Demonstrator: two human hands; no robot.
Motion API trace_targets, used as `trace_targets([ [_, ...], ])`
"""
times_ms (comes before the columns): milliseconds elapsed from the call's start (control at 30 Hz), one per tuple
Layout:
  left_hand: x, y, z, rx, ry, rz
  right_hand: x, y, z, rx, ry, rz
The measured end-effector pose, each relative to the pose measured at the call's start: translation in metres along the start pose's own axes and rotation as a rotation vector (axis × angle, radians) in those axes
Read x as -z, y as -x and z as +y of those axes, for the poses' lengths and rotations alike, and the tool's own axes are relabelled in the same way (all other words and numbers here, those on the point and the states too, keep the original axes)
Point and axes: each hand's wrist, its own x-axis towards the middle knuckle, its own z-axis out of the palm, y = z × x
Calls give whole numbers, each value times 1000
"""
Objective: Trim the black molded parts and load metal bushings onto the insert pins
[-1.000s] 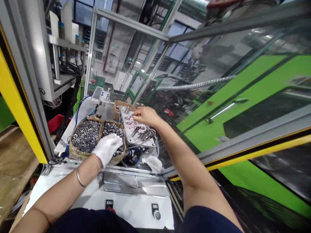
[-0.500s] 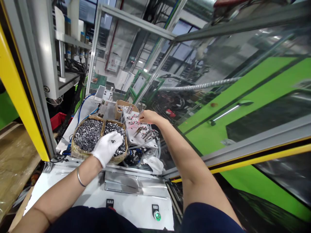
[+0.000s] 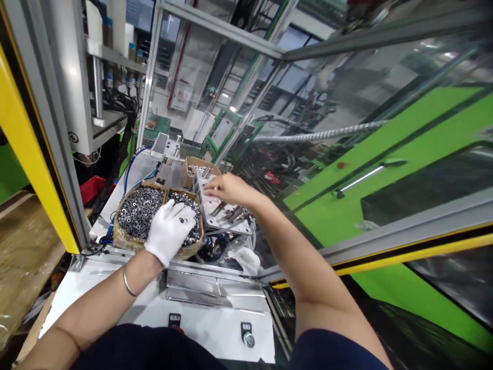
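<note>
My left hand (image 3: 169, 231), in a white glove, is palm up above the right-hand bin of small shiny metal pieces (image 3: 194, 237). A few small dark metal pieces (image 3: 183, 220) lie on its slightly curled fingers. Beside it is a bin of small grey rings (image 3: 136, 208). My bare right hand (image 3: 227, 189) reaches over the light metal fixture plate (image 3: 211, 208), thumb and fingertips pinched together near its left side. Whatever sits between those fingertips is too small to make out. Metal pins (image 3: 233, 213) stand on the plate near the right wrist.
A cardboard box of small parts (image 3: 189, 172) stands behind the fixture. A crumpled white glove (image 3: 246, 259) lies at the front right of the fixture. Clear panels in a metal frame (image 3: 227, 33) enclose the far and right sides. A button (image 3: 248, 339) is on the white front panel.
My right hand has moved left across the fixture plate. The fingers of my left hand have spread a little, with the dark pieces still on them. The button's green light has gone out.
</note>
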Motion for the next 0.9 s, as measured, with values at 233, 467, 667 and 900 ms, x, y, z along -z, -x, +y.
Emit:
trace_targets([
  [233, 3, -8, -6, 12, -59, -99, -22, 26, -73, 397, -122, -30],
  [467, 3, -4, -10, -43, -236, 116, -7, 25, -29, 127, -210, 152],
  [667, 1, 9, -10, -138, -428, 95, -9, 17, 63, -402, -169, 128],
  [900, -8, 11, -12, -25, -301, 179, -37, 18, 87, -403, -182, -18],
])
